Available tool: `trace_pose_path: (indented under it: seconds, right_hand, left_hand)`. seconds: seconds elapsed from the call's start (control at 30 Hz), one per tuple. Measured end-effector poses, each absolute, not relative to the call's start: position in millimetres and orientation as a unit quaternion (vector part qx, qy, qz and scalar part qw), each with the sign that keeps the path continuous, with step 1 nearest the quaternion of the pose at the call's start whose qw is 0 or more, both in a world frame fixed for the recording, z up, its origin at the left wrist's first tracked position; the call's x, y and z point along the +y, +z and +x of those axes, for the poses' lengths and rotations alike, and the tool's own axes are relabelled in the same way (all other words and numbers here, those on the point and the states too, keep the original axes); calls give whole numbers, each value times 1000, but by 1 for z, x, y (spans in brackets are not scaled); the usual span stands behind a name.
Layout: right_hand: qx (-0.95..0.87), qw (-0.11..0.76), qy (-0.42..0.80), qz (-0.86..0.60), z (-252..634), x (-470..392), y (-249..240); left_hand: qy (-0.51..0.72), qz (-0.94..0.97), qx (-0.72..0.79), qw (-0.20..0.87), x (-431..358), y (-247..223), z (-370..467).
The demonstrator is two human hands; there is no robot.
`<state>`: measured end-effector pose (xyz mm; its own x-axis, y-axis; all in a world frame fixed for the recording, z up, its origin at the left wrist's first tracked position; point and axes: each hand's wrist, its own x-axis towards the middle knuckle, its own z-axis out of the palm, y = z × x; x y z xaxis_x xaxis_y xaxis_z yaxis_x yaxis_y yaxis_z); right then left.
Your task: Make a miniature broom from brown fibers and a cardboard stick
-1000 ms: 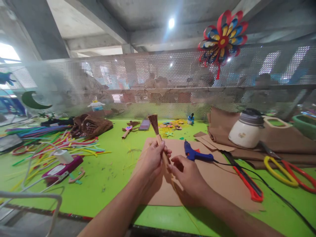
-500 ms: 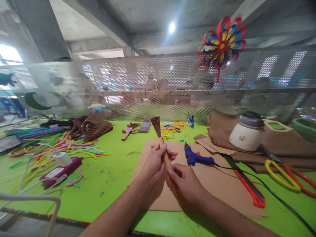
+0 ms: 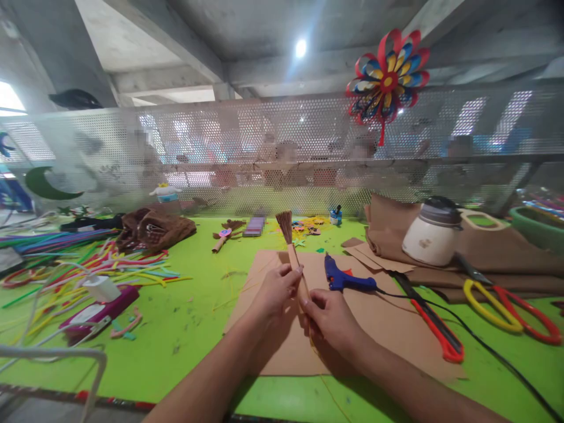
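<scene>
Between my two hands I hold a small brush-like broom (image 3: 291, 249) with a tan rolled handle and dark brown bristles that fan out at the top. My left hand (image 3: 279, 288) pinches the handle near its middle, and my right hand (image 3: 328, 317) grips its lower end. From below my right hand a thin yellow thread (image 3: 328, 388) trails toward the table's front edge. Under both hands lies a brown cardboard sheet (image 3: 374, 335). On it, to the right, rests a blue glue gun (image 3: 350, 279).
Right of the cardboard lie a red utility knife (image 3: 440, 329), yellow-and-red scissors (image 3: 497, 299), folded brown cloth (image 3: 493, 252) and a white jar (image 3: 432, 232). On the left are coloured pipe cleaners (image 3: 145, 264) and a purple power strip (image 3: 101, 311). A perforated screen (image 3: 238, 153) stands behind.
My left fingers, earlier wrapped round the handle with fingertips showing on its right, now pinch it slightly lower. The whole view has shifted a little, moving the scene left.
</scene>
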<state>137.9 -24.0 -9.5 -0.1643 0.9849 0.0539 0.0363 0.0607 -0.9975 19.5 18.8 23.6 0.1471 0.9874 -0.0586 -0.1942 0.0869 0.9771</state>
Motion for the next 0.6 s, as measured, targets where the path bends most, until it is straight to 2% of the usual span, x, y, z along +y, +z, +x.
trace_pose_path:
  seconds: [0.17,0.33,0.6]
  right_hand:
    - [-531,466,565,-426,136,-26,-15]
    - [-532,434,599,-412,136,-27,-11]
    - [-567,458,549,-409,137,-29,-4]
  left_hand:
    - [502,478,416,589,22,19,18]
    - [523,402,392,641,18,20,22]
    - [535,304,350,706,12,26,30]
